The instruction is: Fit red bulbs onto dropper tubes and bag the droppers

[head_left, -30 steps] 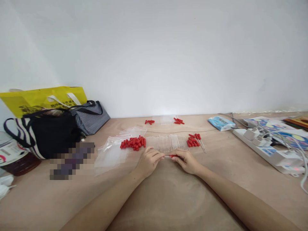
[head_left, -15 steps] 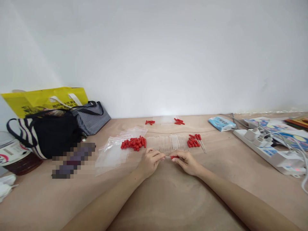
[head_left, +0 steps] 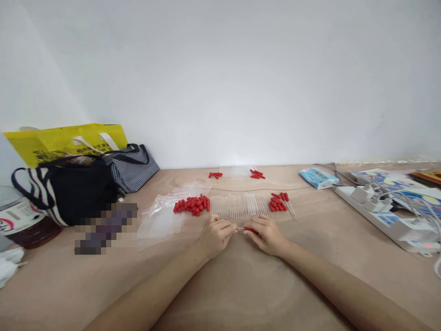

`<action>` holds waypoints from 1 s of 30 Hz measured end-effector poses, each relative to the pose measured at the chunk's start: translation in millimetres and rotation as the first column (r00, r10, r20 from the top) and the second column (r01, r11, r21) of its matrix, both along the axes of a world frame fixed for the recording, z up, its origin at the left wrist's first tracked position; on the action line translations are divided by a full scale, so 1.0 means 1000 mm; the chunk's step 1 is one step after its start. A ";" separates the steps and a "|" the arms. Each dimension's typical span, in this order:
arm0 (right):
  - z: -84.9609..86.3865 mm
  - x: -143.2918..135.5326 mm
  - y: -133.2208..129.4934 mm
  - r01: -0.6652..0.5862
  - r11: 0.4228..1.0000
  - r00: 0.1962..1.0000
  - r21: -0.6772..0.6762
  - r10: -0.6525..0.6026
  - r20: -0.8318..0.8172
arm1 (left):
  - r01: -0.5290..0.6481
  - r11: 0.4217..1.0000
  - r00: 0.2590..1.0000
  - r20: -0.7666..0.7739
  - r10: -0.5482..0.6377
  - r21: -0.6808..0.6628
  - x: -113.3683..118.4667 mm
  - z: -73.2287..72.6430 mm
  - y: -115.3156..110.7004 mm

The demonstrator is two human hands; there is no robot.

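A thin clear tube (head_left: 240, 228) spans the gap between my two hands. My left hand (head_left: 217, 235) pinches its left end. The fingers of my right hand (head_left: 268, 235) are closed on a red rubber bulb (head_left: 251, 230) at the tube's right end. Just beyond my hands lies a row of clear tubes (head_left: 237, 205). Left of that row is a large pile of red bulbs (head_left: 192, 205); a smaller group of red bulbs (head_left: 277, 202) lies to its right, with thin tubes attached to some.
Clear plastic bags (head_left: 160, 223) lie left of the pile. Farther left are a blurred dark object (head_left: 106, 229), a black bag (head_left: 81, 193) and a striped bag (head_left: 132, 170). A blue packet (head_left: 317, 178) and a white power strip (head_left: 382, 216) with cables are at the right.
My right fingers cover more of the red bulb than before. Both hands stay in nearly the same place, and the view has shifted slightly.
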State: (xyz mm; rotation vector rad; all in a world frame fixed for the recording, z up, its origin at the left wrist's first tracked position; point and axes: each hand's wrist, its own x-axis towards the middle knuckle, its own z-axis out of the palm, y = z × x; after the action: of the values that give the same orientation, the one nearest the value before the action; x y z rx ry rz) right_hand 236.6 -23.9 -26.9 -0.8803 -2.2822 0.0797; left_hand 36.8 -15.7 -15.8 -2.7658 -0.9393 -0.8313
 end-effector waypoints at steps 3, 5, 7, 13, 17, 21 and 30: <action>0.001 -0.002 0.001 -0.027 0.999 1.000 0.036 0.026 0.017 | 0.030 0.999 0.999 0.025 -0.031 0.024 0.000 -0.001 0.000; 0.002 -0.004 0.002 -0.041 0.998 0.999 0.043 0.040 0.032 | 0.043 0.999 0.998 0.036 -0.044 0.030 0.000 -0.002 0.000; 0.002 -0.006 0.002 -0.042 0.998 0.998 0.044 0.040 0.038 | 0.044 0.999 0.998 0.045 -0.046 0.032 0.000 -0.002 0.001; 0.001 -0.009 0.003 -0.049 0.999 0.998 -0.004 0.050 0.040 | 0.032 0.999 0.999 0.033 -0.032 -0.001 0.001 -0.002 0.000; 0.001 -0.008 0.007 -0.034 0.996 0.998 -0.084 0.030 -0.047 | 0.017 1.000 0.997 0.080 -0.015 -0.021 0.001 0.000 0.002; 0.001 -0.001 0.011 -0.004 0.995 0.994 -0.098 -0.007 -0.108 | -0.050 0.999 0.995 0.091 0.049 0.007 -0.005 0.002 0.005; 0.000 0.003 0.008 -0.002 0.997 0.997 0.077 0.008 -0.081 | -0.047 0.999 0.996 0.082 0.045 0.017 -0.007 0.001 0.001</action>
State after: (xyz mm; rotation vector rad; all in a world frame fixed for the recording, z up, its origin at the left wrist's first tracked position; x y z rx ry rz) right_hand 240.0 -16.0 -26.9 -0.8174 -2.1967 0.0296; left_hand 30.0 -14.2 -14.9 -2.7018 -0.9991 -0.9478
